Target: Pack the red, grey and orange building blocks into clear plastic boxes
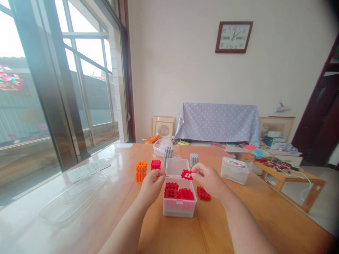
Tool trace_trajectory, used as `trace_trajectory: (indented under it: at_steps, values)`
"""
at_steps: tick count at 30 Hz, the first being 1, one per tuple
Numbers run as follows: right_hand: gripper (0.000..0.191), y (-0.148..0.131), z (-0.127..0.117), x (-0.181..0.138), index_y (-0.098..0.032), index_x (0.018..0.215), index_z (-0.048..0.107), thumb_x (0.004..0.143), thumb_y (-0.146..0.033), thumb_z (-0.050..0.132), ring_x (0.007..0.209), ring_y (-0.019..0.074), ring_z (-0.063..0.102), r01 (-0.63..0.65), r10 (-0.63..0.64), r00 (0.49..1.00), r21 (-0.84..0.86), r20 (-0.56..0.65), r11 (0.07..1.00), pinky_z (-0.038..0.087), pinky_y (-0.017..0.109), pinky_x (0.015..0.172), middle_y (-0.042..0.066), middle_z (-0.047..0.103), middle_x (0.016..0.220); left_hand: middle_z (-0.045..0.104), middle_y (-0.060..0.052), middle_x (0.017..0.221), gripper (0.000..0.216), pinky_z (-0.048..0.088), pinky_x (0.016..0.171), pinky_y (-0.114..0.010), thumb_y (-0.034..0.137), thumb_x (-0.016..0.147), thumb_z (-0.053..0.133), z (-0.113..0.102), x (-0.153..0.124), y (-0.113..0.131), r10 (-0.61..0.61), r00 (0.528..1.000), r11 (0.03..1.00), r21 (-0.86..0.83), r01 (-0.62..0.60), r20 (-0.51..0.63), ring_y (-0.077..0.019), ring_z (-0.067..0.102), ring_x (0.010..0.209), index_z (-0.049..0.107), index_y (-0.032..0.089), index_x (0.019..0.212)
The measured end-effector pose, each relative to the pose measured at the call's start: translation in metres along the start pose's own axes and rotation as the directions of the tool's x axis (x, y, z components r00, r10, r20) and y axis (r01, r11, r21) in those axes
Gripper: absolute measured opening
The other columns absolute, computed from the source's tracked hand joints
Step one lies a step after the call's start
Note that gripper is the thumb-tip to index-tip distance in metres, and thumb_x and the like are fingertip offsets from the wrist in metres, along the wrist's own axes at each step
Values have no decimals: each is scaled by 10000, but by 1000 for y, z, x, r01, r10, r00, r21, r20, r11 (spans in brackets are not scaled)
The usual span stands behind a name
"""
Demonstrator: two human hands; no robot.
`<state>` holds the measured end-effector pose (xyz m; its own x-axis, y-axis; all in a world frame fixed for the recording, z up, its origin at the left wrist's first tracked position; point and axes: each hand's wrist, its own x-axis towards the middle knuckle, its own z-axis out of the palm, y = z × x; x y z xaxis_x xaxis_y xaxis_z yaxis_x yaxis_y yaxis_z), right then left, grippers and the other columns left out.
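Note:
A clear plastic box (179,208) with its lid up stands on the wooden table (265,218) and holds several red grid pieces (178,192). My right hand (209,179) pinches one red grid piece (186,174) above the box. My left hand (152,183) is curled at the box's left rim, fingers closed; what it holds is hidden. More red pieces (203,193) lie on the table right of the box.
Behind the box stand an orange block stack (141,170), a red block (155,164) and two grey stacks (167,153) (194,159). A lidded white container (234,170) sits to the right. A clear tray lid (74,197) and a paper sheet (87,169) lie at the left.

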<state>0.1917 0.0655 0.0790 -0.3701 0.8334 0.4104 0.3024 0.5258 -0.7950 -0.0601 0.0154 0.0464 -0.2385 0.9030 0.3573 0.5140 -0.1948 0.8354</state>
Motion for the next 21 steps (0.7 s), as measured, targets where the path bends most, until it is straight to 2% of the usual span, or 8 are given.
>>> trace_trajectory:
  at_steps: [4, 7, 21]
  values:
    - [93, 2, 6, 3, -212, 796, 662, 814, -297, 629, 857, 180, 611, 68, -69, 998, -156, -6, 985, 454, 299, 814, 4, 677, 835, 752, -52, 964, 234, 507, 769, -296, 336, 831, 570, 0, 0, 0, -2, 1000, 1000, -8, 2, -1, -209, 683, 877, 729, 187, 918]
    - [106, 4, 5, 3, -214, 750, 684, 812, -288, 639, 871, 186, 608, 99, -98, 995, -225, 15, 969, 445, 299, 820, 13, 672, 832, 751, -55, 942, 236, 508, 771, -301, 334, 828, 572, -1, 0, 0, 0, 1000, 1000, -9, 0, -9, -207, 682, 853, 732, 182, 911]
    - [89, 12, 6, 3, -256, 738, 759, 774, -283, 683, 960, 214, 589, 87, -46, 992, -396, 113, 914, 423, 326, 905, 28, 667, 900, 748, -49, 952, 234, 497, 742, -279, 334, 842, 558, -1, 1, -3, 5, 1000, 1000, -19, -5, 3, -192, 674, 834, 726, 185, 907]
